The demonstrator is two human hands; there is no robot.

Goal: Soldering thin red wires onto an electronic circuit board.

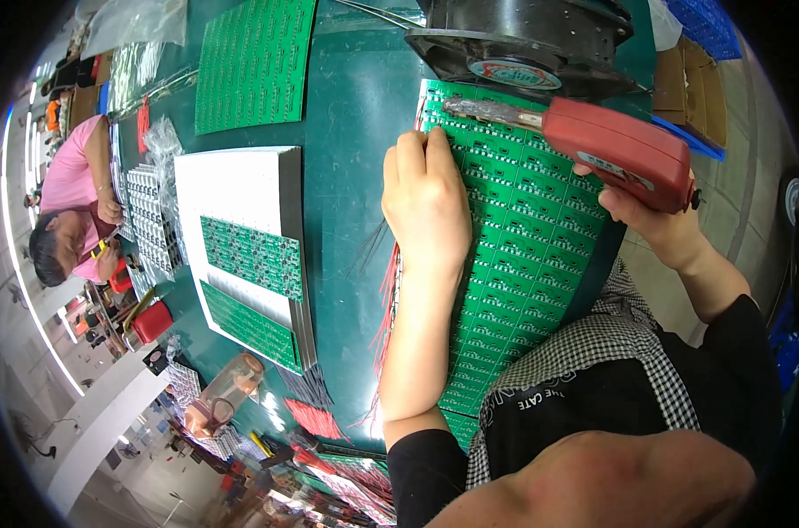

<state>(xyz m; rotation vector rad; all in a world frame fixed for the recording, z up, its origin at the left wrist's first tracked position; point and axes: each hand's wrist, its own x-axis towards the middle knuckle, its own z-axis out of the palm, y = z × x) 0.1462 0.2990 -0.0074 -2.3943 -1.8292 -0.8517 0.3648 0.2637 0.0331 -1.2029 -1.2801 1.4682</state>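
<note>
A large green circuit board panel (527, 264) with rows of small parts lies in front of me. My right hand (654, 220) is closed round the handle of a red soldering gun (623, 145), whose tip reaches over the panel's far left corner. At that corner, just below the tip, my left hand (427, 207) has its fingers curled and pressed together at the board's edge. What its fingertips pinch is hidden, probably something thin. Red wires (387, 295) run along the panel's left edge beside my left forearm.
A black fan (522, 53) stands beyond the panel. To the left, a thick white stack (237, 189) carries smaller green boards; another green panel (254, 66) lies farther off. Red wire bundles (316, 420) and a clear jar (237, 378) are nearer. A person in pink (69, 167) works at far left.
</note>
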